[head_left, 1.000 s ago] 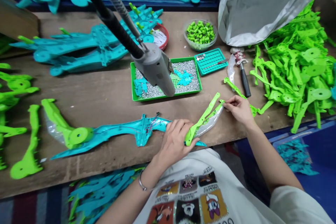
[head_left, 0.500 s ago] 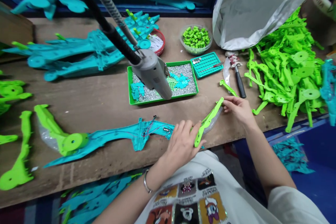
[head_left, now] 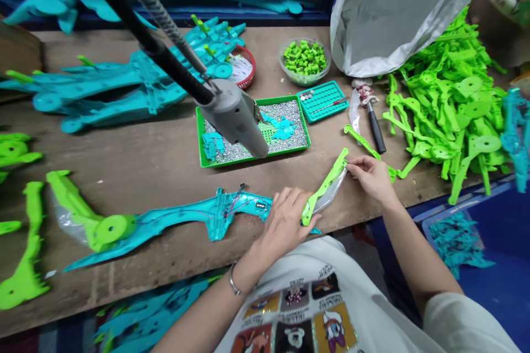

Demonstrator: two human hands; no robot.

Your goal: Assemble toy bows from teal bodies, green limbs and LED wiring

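Observation:
My left hand point(head_left: 285, 220) grips the near end of a lime green curved plastic piece point(head_left: 324, 186) that has a clear blade-shaped part under it, at the table's front edge. My right hand point(head_left: 370, 175) pinches the far tip of that same green piece. Beside my left hand lies a long teal toy half point(head_left: 178, 218) with thin wires on it, and a green wheel piece point(head_left: 108, 228) sits at its left end. A grey hanging screwdriver point(head_left: 236, 117) on a black hose dangles above the table.
A green tray point(head_left: 307, 132) of small screws and teal bits sits mid-table. Behind it are a teal grid tray point(head_left: 323, 100), a bowl of green caps point(head_left: 305, 57) and a red basket point(head_left: 246, 66). A hammer point(head_left: 373, 121) lies right of them, beside a heap of green parts point(head_left: 451, 99). Teal shells point(head_left: 107, 85) pile at back left.
The green piece has been drawn slightly nearer and left, with both hands following it. The view has shifted a little to the right.

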